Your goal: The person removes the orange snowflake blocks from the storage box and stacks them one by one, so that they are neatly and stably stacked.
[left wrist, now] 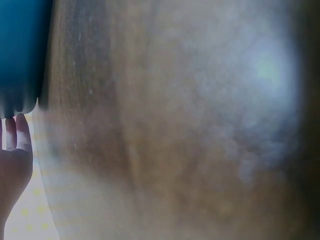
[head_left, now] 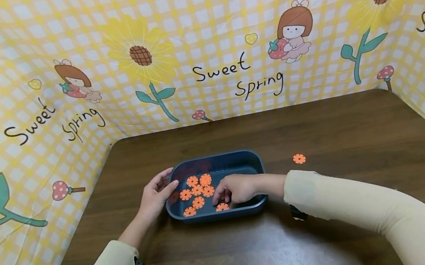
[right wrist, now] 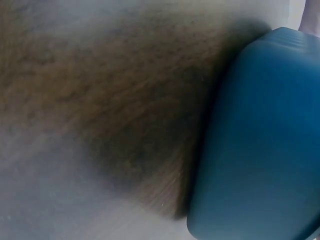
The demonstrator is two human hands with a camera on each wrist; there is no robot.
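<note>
A dark blue rectangular tub (head_left: 219, 214) holds several orange notched discs shaped like flowers (head_left: 197, 190), mostly in its left half. My left hand (head_left: 154, 197) grips the tub's left end, thumb over the rim and fingers around the outside. In the left wrist view, fingertips (left wrist: 21, 125) meet the tub's wall (left wrist: 20, 50). My right hand (head_left: 238, 188) reaches over the right rim into the tub, fingers bent downward. Its fingertips are right above an orange disc (head_left: 222, 206) by the near wall; I cannot tell whether they pinch anything. The right wrist view shows only the tub's outer wall (right wrist: 260, 140).
One more orange disc (head_left: 299, 159) lies on the brown wooden table (head_left: 257, 247), right of the tub. A yellow checked cloth (head_left: 211, 25) printed with flowers and lettering hangs around the table's back and sides.
</note>
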